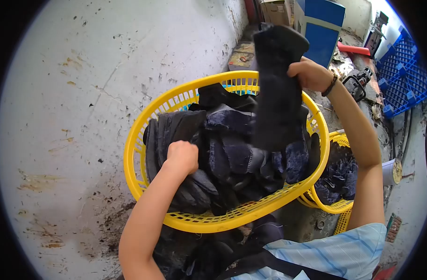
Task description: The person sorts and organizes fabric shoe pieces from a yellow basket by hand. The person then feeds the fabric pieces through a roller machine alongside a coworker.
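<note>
My right hand (311, 74) is closed on the edge of a long dark plush fabric piece (278, 88) and holds it up over the right part of a yellow plastic basket (129, 161). The piece hangs down and is slightly blurred; it may be part of a boot, but I cannot tell. My left hand (182, 156) is a fist among the dark fabric pieces (230, 154) that fill the basket. What its fingers grip is hidden. Beside it, flat grey-black pieces (169, 128) lie stacked on the basket's left side.
A second yellow basket (337, 207) with dark fuzzy pieces stands at the lower right. Behind are a blue and white box (322, 30), cardboard boxes (275, 11) and a blue plastic pallet (405, 70). A stained pale wall (82, 116) rises on the left.
</note>
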